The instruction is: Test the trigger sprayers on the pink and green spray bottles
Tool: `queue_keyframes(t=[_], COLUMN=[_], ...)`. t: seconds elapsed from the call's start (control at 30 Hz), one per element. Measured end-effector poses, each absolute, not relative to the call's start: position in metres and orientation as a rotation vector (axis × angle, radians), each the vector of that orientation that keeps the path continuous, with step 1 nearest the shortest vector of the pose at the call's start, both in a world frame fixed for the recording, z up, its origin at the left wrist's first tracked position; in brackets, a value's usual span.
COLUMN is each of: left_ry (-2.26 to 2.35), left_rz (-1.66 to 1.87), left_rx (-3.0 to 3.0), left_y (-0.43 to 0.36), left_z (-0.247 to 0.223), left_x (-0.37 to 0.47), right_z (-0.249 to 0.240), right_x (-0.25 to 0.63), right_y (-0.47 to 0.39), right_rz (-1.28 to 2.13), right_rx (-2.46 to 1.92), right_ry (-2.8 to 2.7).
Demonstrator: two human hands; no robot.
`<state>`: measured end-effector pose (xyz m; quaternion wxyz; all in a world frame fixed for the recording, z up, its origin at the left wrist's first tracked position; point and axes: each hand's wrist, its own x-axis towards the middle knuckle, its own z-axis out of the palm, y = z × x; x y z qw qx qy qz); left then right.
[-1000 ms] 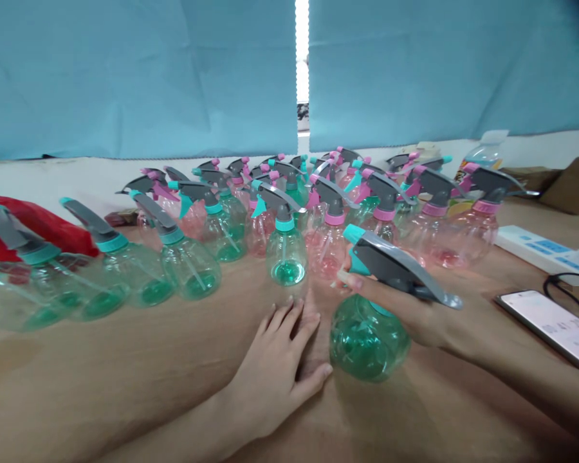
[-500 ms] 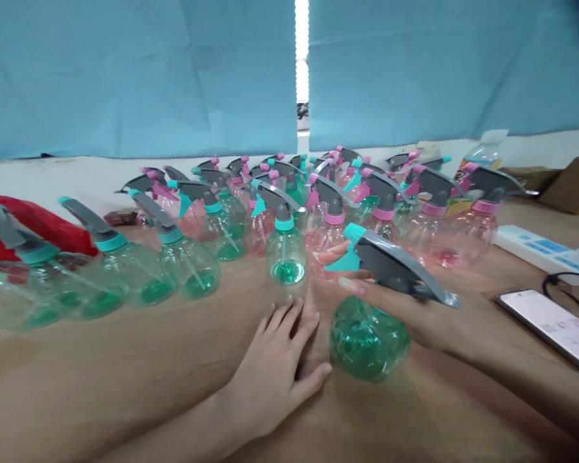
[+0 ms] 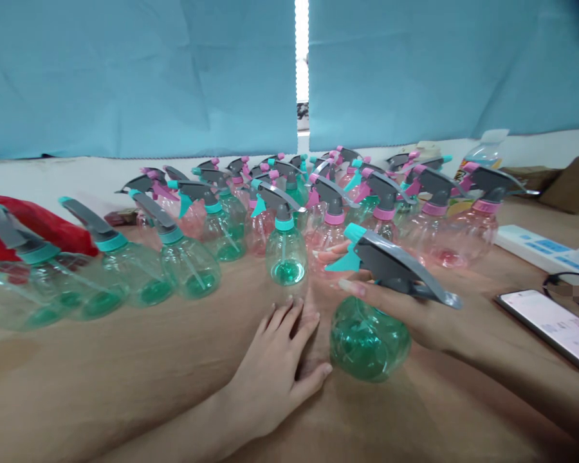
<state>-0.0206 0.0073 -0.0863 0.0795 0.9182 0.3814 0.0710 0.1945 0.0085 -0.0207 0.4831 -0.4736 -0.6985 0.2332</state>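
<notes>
My right hand (image 3: 390, 296) is closed round the neck of a green spray bottle (image 3: 369, 341), under its grey head and turquoise trigger. This bottle leans a little; whether its base touches the table cannot be made out. Flat on the wooden table (image 3: 139, 379) lies my left hand (image 3: 280, 360), fingers stretched out and holding nothing. Just beyond its fingertips stands another green spray bottle (image 3: 286, 260) with green liquid at the bottom. A pink-collared spray bottle (image 3: 335, 222) stands behind the held one, partly covered.
Several green spray bottles (image 3: 190, 270) line the left side, with a red bag (image 3: 67, 228) behind. More pink and green bottles crowd the back. At right lie a phone (image 3: 550, 328), a power strip (image 3: 540, 251) and a cardboard box (image 3: 572, 183). A blue curtain (image 3: 125, 77) hangs behind.
</notes>
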Motion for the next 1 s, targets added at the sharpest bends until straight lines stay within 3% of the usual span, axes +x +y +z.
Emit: queue_keyframes(t=[1.0], left_ry=[1.157], left_rz=[0.203], left_rx=[2.755], left_y=[0.0071], left_z=[-0.0845], left_x=[-0.02], right_z=[-0.0165], right_x=[0.194], right_y=[0.0088], right_rz=[0.859], right_rx=[-1.066], right_ry=[-1.699])
